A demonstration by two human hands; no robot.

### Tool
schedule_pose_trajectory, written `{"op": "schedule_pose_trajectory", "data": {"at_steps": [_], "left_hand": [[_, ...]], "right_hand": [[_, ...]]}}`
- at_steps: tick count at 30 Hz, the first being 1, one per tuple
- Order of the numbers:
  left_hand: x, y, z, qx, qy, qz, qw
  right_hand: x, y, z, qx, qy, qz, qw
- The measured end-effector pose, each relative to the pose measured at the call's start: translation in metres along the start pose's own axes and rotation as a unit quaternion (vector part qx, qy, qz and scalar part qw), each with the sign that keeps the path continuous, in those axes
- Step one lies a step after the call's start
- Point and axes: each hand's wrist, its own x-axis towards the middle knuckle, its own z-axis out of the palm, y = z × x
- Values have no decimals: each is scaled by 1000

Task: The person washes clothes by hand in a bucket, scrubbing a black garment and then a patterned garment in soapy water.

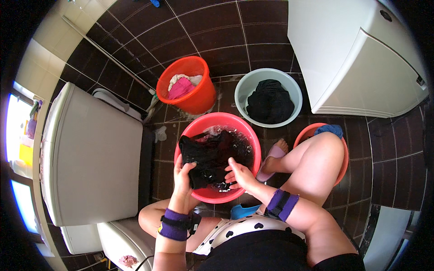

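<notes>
A round pink plastic basin [251, 135] holds dark, sudsy water and a soaked black cloth garment [206, 152]. At the basin's left side my left hand [183, 174] grips the garment's edge, thumb on top, with part of the cloth lifted against the rim. My right hand [240, 173] is over the basin's lower right part, fingers spread and thumb raised, close to the wet cloth but holding nothing. Whether its fingertips touch the cloth or the water cannot be told.
An orange bucket [200, 101] with pink and white cloths and a pale blue basin [239, 91] with black cloth stand beyond. Another orange basin [344, 162] is by my right knee, a blue cloth [328, 130] on its rim. White appliances [98, 152] [366, 74] stand at both sides.
</notes>
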Motion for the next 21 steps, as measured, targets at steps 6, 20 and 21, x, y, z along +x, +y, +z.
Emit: {"op": "schedule_pose_trajectory", "data": {"at_steps": [6,20,21], "left_hand": [[-29,42,10,-8,-67,86,994],[-60,41,-63,-21,-44,26,998],[-49,43,-68,-20,-4,-11,1000]], "right_hand": [[25,-7,5,356,-7,285,890],[81,-16,19,481,-134,60,864],[76,-22,19,482,-135,61,864]]}}
